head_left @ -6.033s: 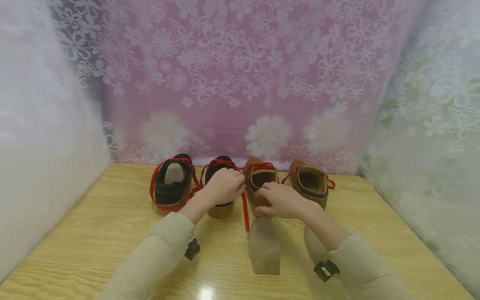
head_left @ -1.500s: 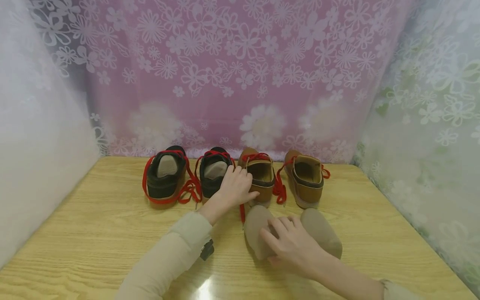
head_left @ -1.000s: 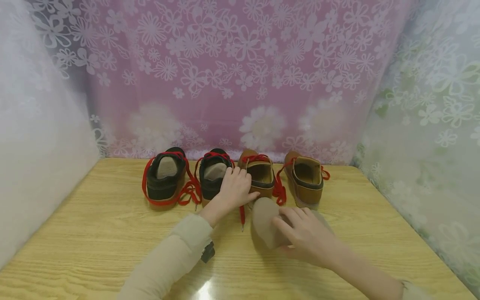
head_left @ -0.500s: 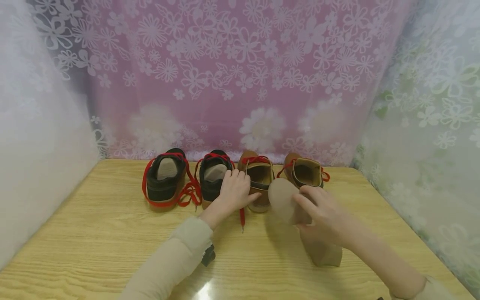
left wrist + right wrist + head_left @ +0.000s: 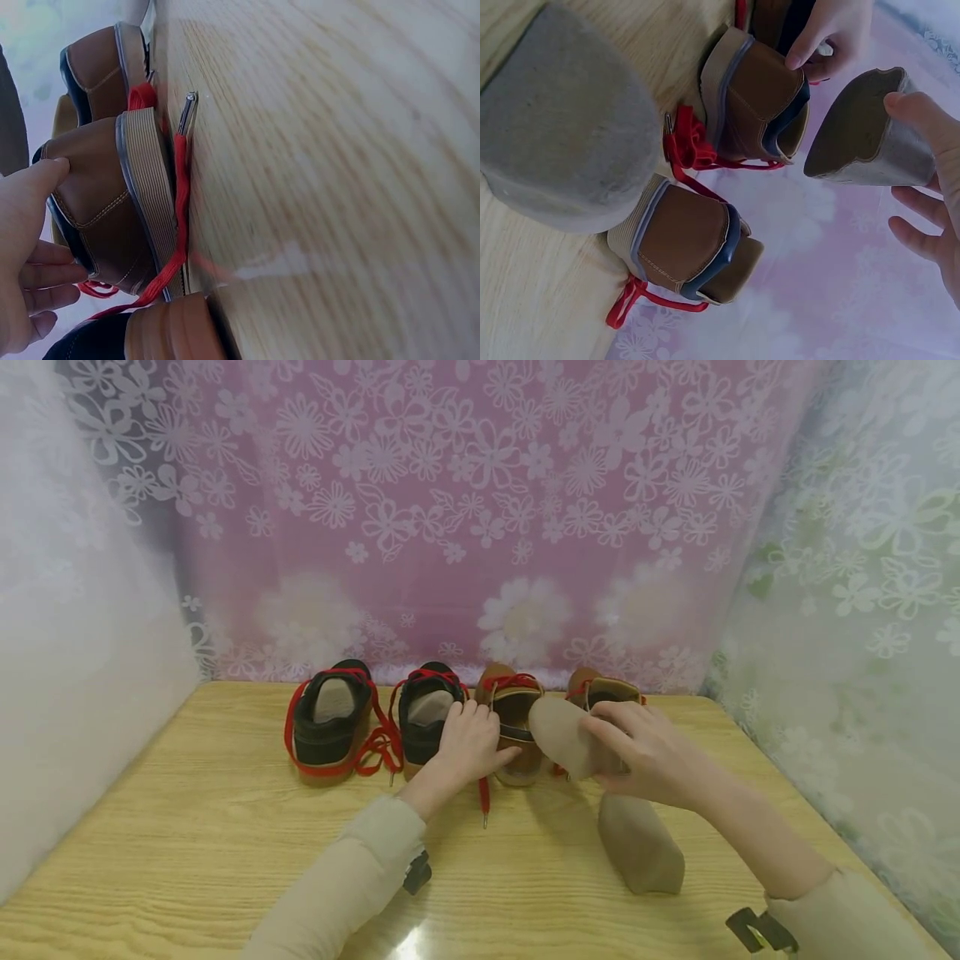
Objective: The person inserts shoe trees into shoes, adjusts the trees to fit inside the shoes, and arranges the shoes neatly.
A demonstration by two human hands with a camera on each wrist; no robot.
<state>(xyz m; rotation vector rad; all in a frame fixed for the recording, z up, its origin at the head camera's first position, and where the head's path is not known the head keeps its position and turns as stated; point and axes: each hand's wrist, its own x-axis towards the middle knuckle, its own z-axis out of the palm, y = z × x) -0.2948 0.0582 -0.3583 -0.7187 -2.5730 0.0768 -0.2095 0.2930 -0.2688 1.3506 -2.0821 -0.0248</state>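
Note:
My left hand [image 5: 467, 743] grips the heel of the left brown shoe [image 5: 105, 176], its thumb across the back and fingers along the side nearest the black shoes. My right hand [image 5: 652, 756] pinches a hollow grey-brown moulded shoe insert [image 5: 862, 139], its thumb on the rim. In the head view this insert [image 5: 562, 739] is in the air, rounded end toward the left brown shoe's opening, partly covering the right brown shoe [image 5: 615, 685]. A second insert [image 5: 639, 847] lies on the table below my right hand. Both brown shoes have red laces.
Two black shoes [image 5: 322, 747] with red laces stand on the left, each with an insert inside. A loose red lace [image 5: 484, 802] hangs onto the wooden table [image 5: 225, 860]. Behind the row is a pink floral curtain [image 5: 450, 527], with pale sheets on both sides.
My right hand has lifted one insert off the table and carried it up and rightward to the shoes. The left hand, earlier beside the black shoe, now stays on the left brown shoe.

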